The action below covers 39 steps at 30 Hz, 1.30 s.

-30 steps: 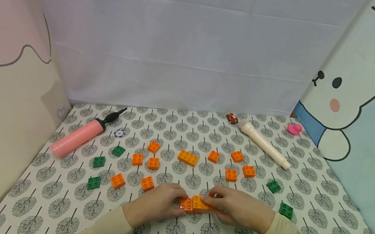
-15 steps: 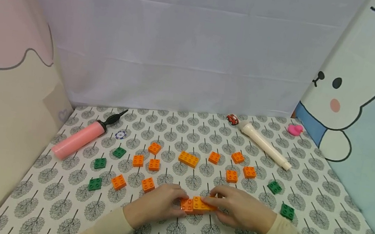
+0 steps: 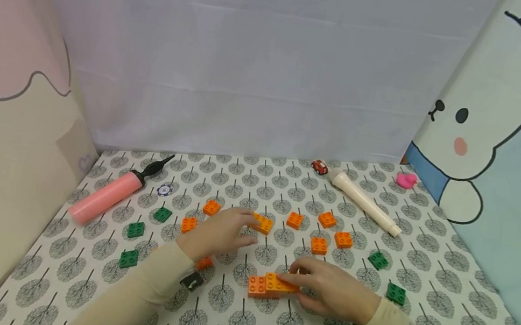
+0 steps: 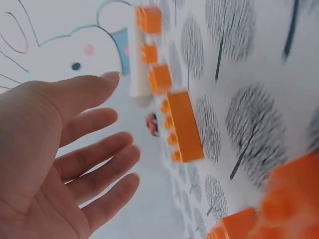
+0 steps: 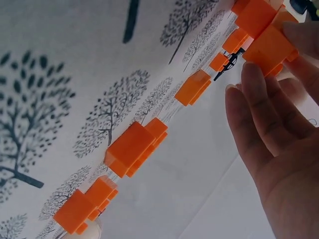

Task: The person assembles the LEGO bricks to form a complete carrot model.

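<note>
Head view: one hand steadies, one hand reaches.
Right hand (image 3: 332, 290) pinches the joined orange bricks (image 3: 270, 285) against the tablecloth (image 3: 418, 312), keeping them fixed. Left hand (image 3: 215, 230), fingers spread and holding nothing, hovers beside the long orange brick (image 3: 263, 222) just beyond its fingertips.

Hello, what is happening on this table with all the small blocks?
A person is building with toy bricks. The right hand holds a small assembly of joined orange bricks on the patterned tablecloth. The left hand, fingers straight, reaches toward a long orange brick farther back. Loose orange and green bricks lie around.
</note>
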Motion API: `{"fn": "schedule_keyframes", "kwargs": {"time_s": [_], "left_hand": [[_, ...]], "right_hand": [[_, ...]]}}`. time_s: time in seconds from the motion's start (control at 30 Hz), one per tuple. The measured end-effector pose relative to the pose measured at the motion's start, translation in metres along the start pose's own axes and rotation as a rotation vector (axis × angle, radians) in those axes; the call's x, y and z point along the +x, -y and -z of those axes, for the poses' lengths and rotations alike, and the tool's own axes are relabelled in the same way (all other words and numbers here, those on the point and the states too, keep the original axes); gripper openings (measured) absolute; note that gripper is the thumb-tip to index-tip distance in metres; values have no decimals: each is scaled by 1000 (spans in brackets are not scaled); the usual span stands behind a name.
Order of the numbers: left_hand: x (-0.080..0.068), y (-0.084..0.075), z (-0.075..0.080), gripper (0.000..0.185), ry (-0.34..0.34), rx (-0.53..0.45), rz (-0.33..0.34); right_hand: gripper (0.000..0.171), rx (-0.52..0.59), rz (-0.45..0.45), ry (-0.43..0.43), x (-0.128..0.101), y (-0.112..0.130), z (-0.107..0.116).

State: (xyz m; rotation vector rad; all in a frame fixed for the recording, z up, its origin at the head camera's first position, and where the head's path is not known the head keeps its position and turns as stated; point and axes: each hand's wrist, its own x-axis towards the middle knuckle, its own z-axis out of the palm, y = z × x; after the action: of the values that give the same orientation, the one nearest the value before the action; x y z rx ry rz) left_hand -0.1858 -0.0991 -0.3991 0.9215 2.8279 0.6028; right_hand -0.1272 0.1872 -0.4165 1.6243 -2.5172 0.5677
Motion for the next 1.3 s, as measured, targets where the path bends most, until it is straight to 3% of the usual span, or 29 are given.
{"fn": "schedule_keyframes", "kwargs": {"time_s": [0.13, 0.3, 0.57, 0.8, 1.03, 1.3], "left_hand": [[25, 11, 0, 46, 23, 62, 16], [42, 17, -5, 46, 69, 124, 35], [49, 21, -10, 30, 36, 178, 17], [51, 23, -12, 33, 49, 116, 37], [32, 22, -5, 37, 39, 33, 67], [-31, 13, 9, 41, -55, -29, 12]], "right_hand": [[53, -4, 4, 4, 0, 0, -1], [52, -11, 5, 0, -1, -1, -3], [54, -23, 13, -34, -1, -2, -5], [53, -17, 23, -41, -2, -3, -5], [51, 18, -36, -23, -4, -2, -5], [53, 15, -20, -32, -1, -3, -5]]}}
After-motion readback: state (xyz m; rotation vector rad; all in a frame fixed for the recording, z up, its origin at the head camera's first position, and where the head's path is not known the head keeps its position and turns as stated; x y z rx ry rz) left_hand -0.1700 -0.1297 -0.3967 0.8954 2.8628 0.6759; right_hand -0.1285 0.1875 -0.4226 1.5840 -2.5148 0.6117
